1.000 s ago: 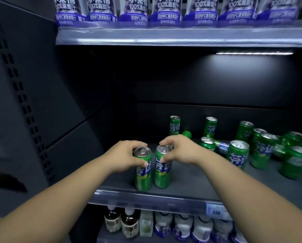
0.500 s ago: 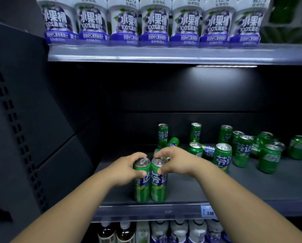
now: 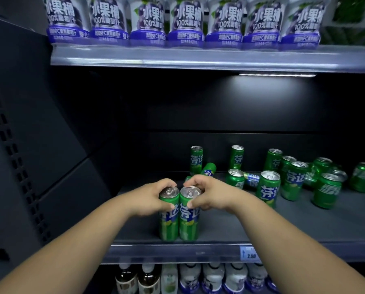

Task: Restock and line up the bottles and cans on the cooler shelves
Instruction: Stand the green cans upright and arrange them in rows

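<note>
Two tall green cans stand upright and touching near the front edge of the dark middle shelf (image 3: 283, 225). My left hand (image 3: 151, 197) grips the top of the left green can (image 3: 168, 223). My right hand (image 3: 211, 194) grips the top of the right green can (image 3: 189, 221). Behind my hands one green can (image 3: 208, 169) lies tipped over, partly hidden. Several more green cans stand scattered to the right, among them a tall one (image 3: 268, 188) and a shorter one (image 3: 327, 190).
A lying can (image 3: 251, 179) rests between upright ones at mid-right. The upper shelf (image 3: 198, 58) holds a row of purple-labelled bottles (image 3: 185, 22). Bottles (image 3: 190, 279) fill the shelf below. The cooler's dark side wall (image 3: 39, 145) is on the left. A price tag (image 3: 249, 252) sits on the shelf rail.
The two held cans have come together until they touch, standing near the shelf front. My view has tilted upward, showing more of the upper bottle row.
</note>
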`<action>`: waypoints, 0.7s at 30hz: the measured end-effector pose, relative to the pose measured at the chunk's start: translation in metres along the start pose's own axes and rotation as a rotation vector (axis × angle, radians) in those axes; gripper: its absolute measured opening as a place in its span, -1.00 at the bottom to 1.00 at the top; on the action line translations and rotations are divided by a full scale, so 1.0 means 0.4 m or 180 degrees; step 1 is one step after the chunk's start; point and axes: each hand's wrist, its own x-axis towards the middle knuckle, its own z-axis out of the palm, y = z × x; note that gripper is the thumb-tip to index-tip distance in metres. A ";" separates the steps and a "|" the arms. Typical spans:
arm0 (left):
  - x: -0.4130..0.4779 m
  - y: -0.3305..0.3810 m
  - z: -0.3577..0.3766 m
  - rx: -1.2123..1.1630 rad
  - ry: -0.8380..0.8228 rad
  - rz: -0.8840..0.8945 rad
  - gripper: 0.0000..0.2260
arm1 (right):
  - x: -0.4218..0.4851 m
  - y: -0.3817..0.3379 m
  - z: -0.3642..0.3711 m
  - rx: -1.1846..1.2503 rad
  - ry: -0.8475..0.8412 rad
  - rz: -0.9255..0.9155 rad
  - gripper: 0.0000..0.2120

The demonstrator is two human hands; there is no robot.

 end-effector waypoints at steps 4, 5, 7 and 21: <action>0.022 0.041 0.002 0.0104 0.0128 0.0152 -0.31 | -0.014 0.019 -0.017 -0.0112 0.0100 -0.0160 -0.35; 0.031 0.058 0.002 0.0156 0.0168 0.0184 -0.31 | -0.022 0.019 -0.035 -0.0232 0.0180 -0.0183 -0.33; 0.056 0.097 0.002 0.0295 0.0257 0.0251 -0.28 | -0.035 0.020 -0.096 -0.0538 0.0330 -0.0236 -0.41; 0.342 0.423 0.190 0.0856 0.0185 0.0704 -0.41 | -0.201 0.151 -0.532 -0.1847 0.1090 -0.0030 -0.39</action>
